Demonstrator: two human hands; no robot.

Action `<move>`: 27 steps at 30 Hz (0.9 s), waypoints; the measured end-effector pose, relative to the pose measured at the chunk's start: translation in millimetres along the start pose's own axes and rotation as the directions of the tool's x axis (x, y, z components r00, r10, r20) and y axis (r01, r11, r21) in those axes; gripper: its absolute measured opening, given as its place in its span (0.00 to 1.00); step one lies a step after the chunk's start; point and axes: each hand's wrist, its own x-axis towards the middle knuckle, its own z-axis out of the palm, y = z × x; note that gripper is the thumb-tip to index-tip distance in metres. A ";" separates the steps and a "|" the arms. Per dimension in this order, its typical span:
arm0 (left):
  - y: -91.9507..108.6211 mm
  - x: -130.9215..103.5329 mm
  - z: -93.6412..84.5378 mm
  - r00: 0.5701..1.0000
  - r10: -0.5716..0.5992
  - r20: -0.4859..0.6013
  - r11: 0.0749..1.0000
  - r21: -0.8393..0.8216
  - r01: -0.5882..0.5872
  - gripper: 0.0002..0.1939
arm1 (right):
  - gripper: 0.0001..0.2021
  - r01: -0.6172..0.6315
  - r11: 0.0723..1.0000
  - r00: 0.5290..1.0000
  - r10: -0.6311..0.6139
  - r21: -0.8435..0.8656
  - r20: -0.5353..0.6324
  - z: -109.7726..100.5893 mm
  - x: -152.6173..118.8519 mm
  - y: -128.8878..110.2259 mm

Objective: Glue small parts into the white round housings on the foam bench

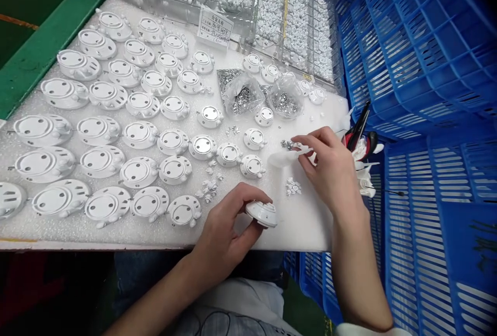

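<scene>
A round white plastic part [262, 214] is gripped at its edge between the thumb and fingers of my left hand [233, 222], tilted above the foam sheet near its front edge. Over a small pile of silvery metal bits [286, 144], my right hand [326, 162] is closed in a pinch on a thin whitish piece [303, 149]; its exact shape is hard to make out. A small heap of white pieces [293, 187] lies below that hand. Rows of similar round white parts [140, 134], each with two dark dots, cover the left and middle of the foam.
Two clear bags of metal bits [243, 99] lie mid-table. Behind them stands a clear divided tray [236, 15] full of small white pieces, with a paper label [215, 28]. Scissors [359, 134] lie to the right, beside blue crates [427, 67].
</scene>
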 end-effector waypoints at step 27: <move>2.7 1.6 -0.9 0.999 0.010 0.040 0.995 0.102 -0.014 0.15 | 0.04 -0.104 0.957 0.973 0.155 0.270 -0.173 15.4 1.5 4.7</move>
